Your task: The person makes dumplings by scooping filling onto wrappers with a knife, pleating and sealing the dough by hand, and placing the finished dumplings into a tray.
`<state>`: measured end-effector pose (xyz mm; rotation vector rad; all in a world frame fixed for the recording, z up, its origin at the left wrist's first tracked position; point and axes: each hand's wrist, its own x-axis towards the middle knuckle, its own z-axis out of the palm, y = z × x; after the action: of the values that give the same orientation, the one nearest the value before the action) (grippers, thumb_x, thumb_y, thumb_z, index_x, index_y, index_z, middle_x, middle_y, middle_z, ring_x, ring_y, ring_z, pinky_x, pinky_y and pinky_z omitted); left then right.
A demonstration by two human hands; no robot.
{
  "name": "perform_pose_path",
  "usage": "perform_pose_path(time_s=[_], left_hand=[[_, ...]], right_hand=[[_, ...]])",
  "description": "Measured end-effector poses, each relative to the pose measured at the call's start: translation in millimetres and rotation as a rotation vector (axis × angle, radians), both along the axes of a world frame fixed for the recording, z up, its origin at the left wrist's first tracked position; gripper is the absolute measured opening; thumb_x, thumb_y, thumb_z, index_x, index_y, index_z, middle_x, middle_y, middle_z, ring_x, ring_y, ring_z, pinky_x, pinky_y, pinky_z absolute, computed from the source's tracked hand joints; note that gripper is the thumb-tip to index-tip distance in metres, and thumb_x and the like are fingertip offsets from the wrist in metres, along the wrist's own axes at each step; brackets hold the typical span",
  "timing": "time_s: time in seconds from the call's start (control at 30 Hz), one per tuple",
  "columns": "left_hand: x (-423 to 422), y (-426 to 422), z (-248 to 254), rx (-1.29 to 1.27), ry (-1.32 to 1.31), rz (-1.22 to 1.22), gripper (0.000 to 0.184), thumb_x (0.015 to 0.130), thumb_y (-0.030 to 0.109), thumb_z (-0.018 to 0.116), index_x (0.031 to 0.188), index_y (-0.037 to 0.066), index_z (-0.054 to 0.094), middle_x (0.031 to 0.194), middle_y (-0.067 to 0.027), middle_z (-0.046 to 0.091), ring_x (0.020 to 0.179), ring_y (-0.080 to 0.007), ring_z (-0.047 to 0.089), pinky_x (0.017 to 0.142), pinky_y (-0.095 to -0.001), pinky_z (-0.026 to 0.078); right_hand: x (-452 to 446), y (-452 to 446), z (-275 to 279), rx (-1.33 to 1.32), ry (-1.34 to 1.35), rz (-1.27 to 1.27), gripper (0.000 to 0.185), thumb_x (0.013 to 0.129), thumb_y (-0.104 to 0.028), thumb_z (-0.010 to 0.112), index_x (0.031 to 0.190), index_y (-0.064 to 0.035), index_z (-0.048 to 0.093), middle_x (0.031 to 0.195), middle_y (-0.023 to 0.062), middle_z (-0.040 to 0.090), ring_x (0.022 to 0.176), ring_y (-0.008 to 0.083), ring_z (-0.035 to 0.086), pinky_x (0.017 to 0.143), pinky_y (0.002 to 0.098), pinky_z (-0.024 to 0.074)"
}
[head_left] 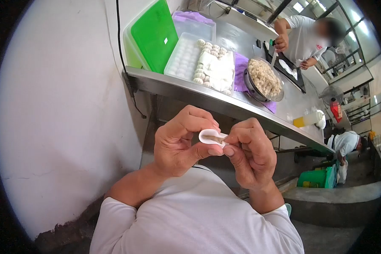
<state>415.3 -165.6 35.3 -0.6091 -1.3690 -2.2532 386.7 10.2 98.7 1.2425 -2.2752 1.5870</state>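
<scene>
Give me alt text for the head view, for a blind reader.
The left hand and right hand pinch a small white wrapper with brownish filling between their fingers. Beyond, a grey metal table holds a translucent plastic tray of white, pleated dumplings and a round metal bowl of pale, lumpy mixture; another person stands behind.

The table [233,36] is smooth metal, softly shiny along its near edge. Toward its left corner, a green lid [154,38] looks like smooth, faintly glossy plastic; by the near edge, a tray [176,59] is translucent plastic. Matt, creased purple cloth [241,72] lies beside a metal bowl [252,89] of rough, lumpy mixture [264,78]. The white wrapper [204,132] looks smooth and doughy.
</scene>
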Motion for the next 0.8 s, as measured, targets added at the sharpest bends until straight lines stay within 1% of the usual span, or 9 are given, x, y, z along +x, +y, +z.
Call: perform_pose_path(time_s=[0.07, 0.13, 0.17, 0.23, 0.37, 0.43, 0.57, 0.67, 0.8], left_hand=[[-1.5, -5.7, -1.4, -0.071, 0.009, -0.011, 0.027, 0.085, 0.006, 0.081, 0.107, 0.001, 0.065, 0.108, -0.0084, 0.061, 0.095, -0.0127, 0.060, 0.082, -0.0265, 0.048], [-3.2, -8.6, -3.7, -0.097, -0.010, -0.046, 0.037, 0.084, 0.025, 0.083, 0.107, 0.001, 0.067, 0.110, -0.0134, 0.061, 0.096, -0.0138, 0.060, 0.081, -0.0254, 0.049], [-3.4, -6.8, -3.4, -0.097, -0.010, -0.047, 0.037, 0.084, 0.025, 0.083, 0.107, 0.001, 0.067, 0.110, -0.0134, 0.061, 0.096, -0.0138, 0.060, 0.081, -0.0254, 0.049], [-3.1, -1.0, -2.7, 0.049, 0.001, 0.051, 0.028, 0.085, 0.010, 0.082, 0.107, 0.002, 0.066, 0.107, -0.0094, 0.061, 0.093, -0.0127, 0.059, 0.079, -0.0271, 0.048], [-2.9, -6.0, -5.5, 0.026, -0.003, 0.014, 0.028, 0.085, 0.012, 0.082, 0.106, 0.002, 0.066, 0.107, -0.0097, 0.061, 0.091, -0.0126, 0.059, 0.078, -0.0273, 0.047], [-6.3, -10.4, -5.7, -0.071, 0.022, 0.016, 0.028, 0.085, 0.010, 0.082, 0.105, 0.001, 0.066, 0.106, -0.0100, 0.061, 0.089, -0.0120, 0.058, 0.076, -0.0264, 0.047], [-11.6, -8.2, -4.7, -0.108, 0.064, 0.043, 0.026, 0.086, 0.011, 0.081, 0.105, 0.001, 0.065, 0.102, -0.0092, 0.061, 0.088, -0.0116, 0.057, 0.075, -0.0249, 0.047], [-13.2, 2.0, -3.1, 0.042, 0.067, 0.193, 0.024, 0.089, 0.015, 0.079, 0.104, 0.001, 0.066, 0.098, -0.0087, 0.061, 0.088, -0.0117, 0.057, 0.073, -0.0242, 0.046], [-14.4, -4.7, -4.4, -0.111, 0.044, 0.148, 0.023, 0.090, 0.016, 0.077, 0.103, 0.002, 0.065, 0.098, -0.0077, 0.059, 0.086, -0.0113, 0.055, 0.073, -0.0244, 0.046]], right_hand=[[2.1, -3.3, -0.6, 0.017, 0.031, 0.003, 0.018, 0.087, 0.001, 0.072, 0.102, 0.0013, 0.063, 0.090, 0.0105, 0.061, 0.078, 0.0200, 0.057, 0.067, 0.0301, 0.0489], [8.0, -10.6, -2.6, -0.157, -0.190, -0.087, 0.016, 0.087, 0.002, 0.072, 0.100, 0.0013, 0.063, 0.088, 0.0100, 0.062, 0.078, 0.0209, 0.058, 0.067, 0.0305, 0.0492], [6.5, -10.0, -2.9, -0.157, -0.190, -0.088, 0.016, 0.087, 0.002, 0.072, 0.100, 0.0013, 0.063, 0.088, 0.0100, 0.062, 0.078, 0.0209, 0.058, 0.067, 0.0305, 0.0492], [0.5, -7.5, -3.0, -0.022, 0.052, -0.028, 0.016, 0.087, 0.002, 0.071, 0.101, 0.0018, 0.063, 0.091, 0.0106, 0.063, 0.079, 0.0203, 0.059, 0.069, 0.0300, 0.0501], [-2.4, -9.5, 1.4, 0.052, 0.115, 0.005, 0.016, 0.088, 0.001, 0.072, 0.101, 0.0019, 0.063, 0.093, 0.0110, 0.063, 0.079, 0.0203, 0.060, 0.069, 0.0302, 0.0503], [-2.0, -11.2, -1.2, -0.079, 0.000, 0.000, 0.016, 0.088, 0.003, 0.071, 0.101, 0.0023, 0.062, 0.094, 0.0112, 0.063, 0.079, 0.0216, 0.061, 0.068, 0.0310, 0.0505], [-4.4, -12.0, -1.1, -0.054, -0.029, -0.017, 0.017, 0.087, 0.005, 0.070, 0.100, 0.0020, 0.061, 0.094, 0.0116, 0.063, 0.078, 0.0230, 0.060, 0.068, 0.0314, 0.0502], [-6.2, -11.6, 0.8, 0.029, 0.039, -0.064, 0.017, 0.087, 0.004, 0.070, 0.100, 0.0022, 0.061, 0.094, 0.0123, 0.063, 0.079, 0.0237, 0.061, 0.069, 0.0308, 0.0506], [-13.6, -9.2, 0.1, 0.027, 0.096, -0.031, 0.016, 0.087, 0.004, 0.069, 0.100, 0.0016, 0.061, 0.093, 0.0123, 0.062, 0.080, 0.0235, 0.060, 0.069, 0.0309, 0.0503]])
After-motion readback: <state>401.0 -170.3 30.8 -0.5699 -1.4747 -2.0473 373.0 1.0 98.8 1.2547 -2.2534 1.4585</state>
